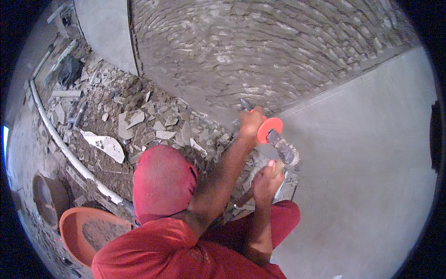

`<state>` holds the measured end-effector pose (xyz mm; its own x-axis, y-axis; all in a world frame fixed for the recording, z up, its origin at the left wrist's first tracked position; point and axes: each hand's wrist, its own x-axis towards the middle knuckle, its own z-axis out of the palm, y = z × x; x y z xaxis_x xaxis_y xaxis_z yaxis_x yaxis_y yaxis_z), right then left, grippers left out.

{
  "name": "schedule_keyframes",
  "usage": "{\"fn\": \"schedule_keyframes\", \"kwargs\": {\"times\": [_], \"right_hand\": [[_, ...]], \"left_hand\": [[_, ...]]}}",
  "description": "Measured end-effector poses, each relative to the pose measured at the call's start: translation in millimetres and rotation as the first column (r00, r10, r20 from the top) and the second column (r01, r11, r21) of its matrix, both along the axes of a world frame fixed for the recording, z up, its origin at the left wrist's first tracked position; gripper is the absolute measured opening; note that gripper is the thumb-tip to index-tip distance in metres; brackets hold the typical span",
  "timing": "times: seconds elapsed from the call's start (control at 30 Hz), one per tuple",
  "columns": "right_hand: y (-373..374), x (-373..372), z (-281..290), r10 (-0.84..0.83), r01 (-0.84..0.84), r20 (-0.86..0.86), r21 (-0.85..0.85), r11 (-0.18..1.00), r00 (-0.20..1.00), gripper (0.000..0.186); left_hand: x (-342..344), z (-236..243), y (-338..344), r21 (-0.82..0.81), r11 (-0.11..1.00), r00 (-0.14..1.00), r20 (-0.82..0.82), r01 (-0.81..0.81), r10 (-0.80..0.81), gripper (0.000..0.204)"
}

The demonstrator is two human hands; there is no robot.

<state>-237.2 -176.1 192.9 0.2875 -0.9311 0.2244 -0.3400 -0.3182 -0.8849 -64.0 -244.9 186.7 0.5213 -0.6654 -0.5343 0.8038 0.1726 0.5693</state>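
My left hand is closed around a chisel with a round orange hand guard. The chisel's tip meets the rough, ridged wall near its lower corner. Below, my right hand grips the wooden handle of a hammer. The dark, worn hammer head is at the guard side of the chisel. Whether it touches the chisel's struck end cannot be made out.
Broken tile pieces and dirt are heaped on the left. A long white pipe curves past them. An orange basin holding grey material and a brown tub stand at lower left. A smooth grey surface spans the right.
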Motion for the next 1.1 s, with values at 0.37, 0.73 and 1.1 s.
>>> {"fn": "schedule_keyframes", "kwargs": {"times": [0.37, 0.73, 1.1], "right_hand": [[-4.4, -8.6, -10.7, 0.119, -0.116, -0.001, -0.241, 0.964, 0.993, 0.037], [27.2, -15.7, 40.1, 0.103, -0.115, 0.354, 0.014, 0.993, 0.93, 0.055], [15.5, 0.0, -1.9, 0.131, -0.129, 0.574, -0.044, 0.991, 0.808, 0.036]], "left_hand": [[3.0, 3.9, 8.5, 0.058, 0.998, 0.986, 0.163, 0.027, -0.036, 0.025], [-1.8, 8.3, 29.9, 0.041, 0.998, 0.943, 0.325, 0.054, -0.064, 0.025], [8.8, 7.8, 24.9, 0.08, 0.994, 0.903, 0.417, 0.072, -0.099, 0.021]]}}
